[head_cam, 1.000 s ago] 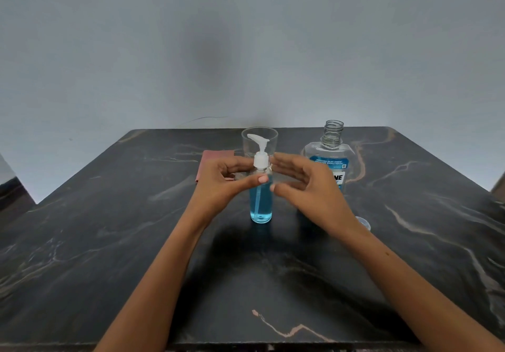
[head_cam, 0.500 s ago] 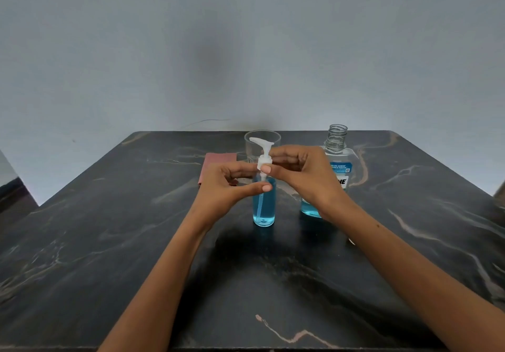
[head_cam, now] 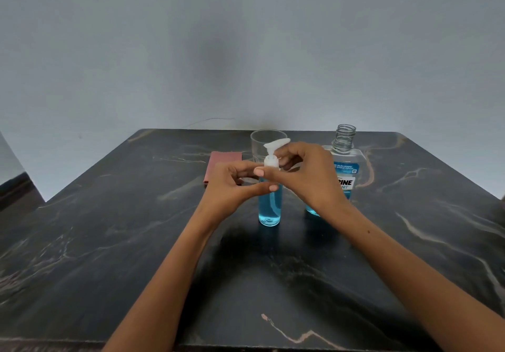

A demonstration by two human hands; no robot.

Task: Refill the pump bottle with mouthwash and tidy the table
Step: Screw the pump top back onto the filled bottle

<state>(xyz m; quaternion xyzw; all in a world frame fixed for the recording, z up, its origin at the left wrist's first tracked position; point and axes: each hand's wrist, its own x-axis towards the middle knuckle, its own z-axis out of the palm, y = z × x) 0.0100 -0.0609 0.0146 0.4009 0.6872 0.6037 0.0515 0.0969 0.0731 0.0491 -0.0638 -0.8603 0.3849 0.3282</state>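
Note:
A slim clear pump bottle (head_cam: 269, 209) full of blue liquid stands upright in the middle of the dark marble table (head_cam: 136, 242). My left hand (head_cam: 232, 187) wraps its upper body, thumb across the front. My right hand (head_cam: 308, 174) pinches the white pump head (head_cam: 271, 157) at the collar; the nozzle points right. Behind my right hand stands the uncapped mouthwash bottle (head_cam: 345, 157), its blue liquid low. My arm hides the table spot where its cap lay earlier.
An empty clear glass (head_cam: 262, 141) stands just behind the pump bottle. A folded reddish cloth (head_cam: 222, 160) lies flat to its left. A grey wall rises behind the table's far edge.
My right hand moved in from beside the bottle and took hold of the pump head. The nozzle turned from pointing left to pointing right. My left hand stayed on the bottle.

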